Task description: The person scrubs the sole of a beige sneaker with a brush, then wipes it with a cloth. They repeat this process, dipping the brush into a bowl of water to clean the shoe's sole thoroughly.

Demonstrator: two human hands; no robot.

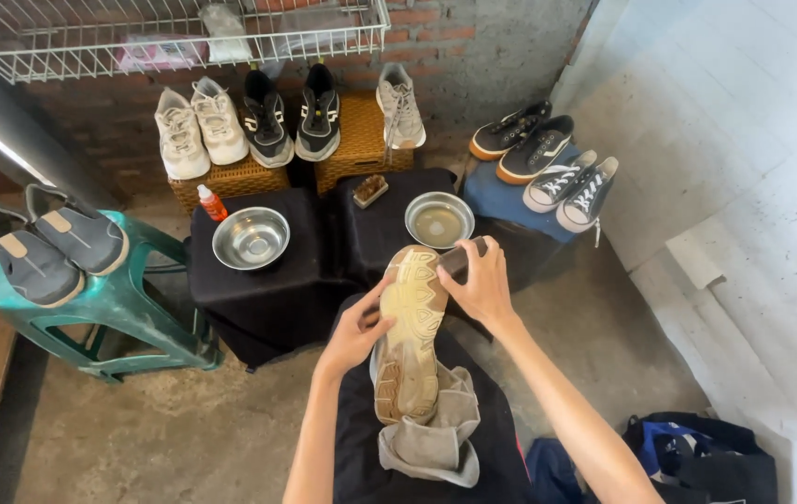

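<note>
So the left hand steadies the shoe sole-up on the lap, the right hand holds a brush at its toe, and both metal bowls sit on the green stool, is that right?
Not quite. The head view shows both bowls on black-covered stands, not the green stool, which holds a grey pair of shoes. The rest holds: left hand steadies the shoe, right hand holds the brush.

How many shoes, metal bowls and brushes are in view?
Shoes: 12 (one, sole up, in the left hand; 11 set out on stools and baskets)
Metal bowls: 2
Brushes: 2 (one in the right hand, one on the black cloth)
Total: 16
</note>
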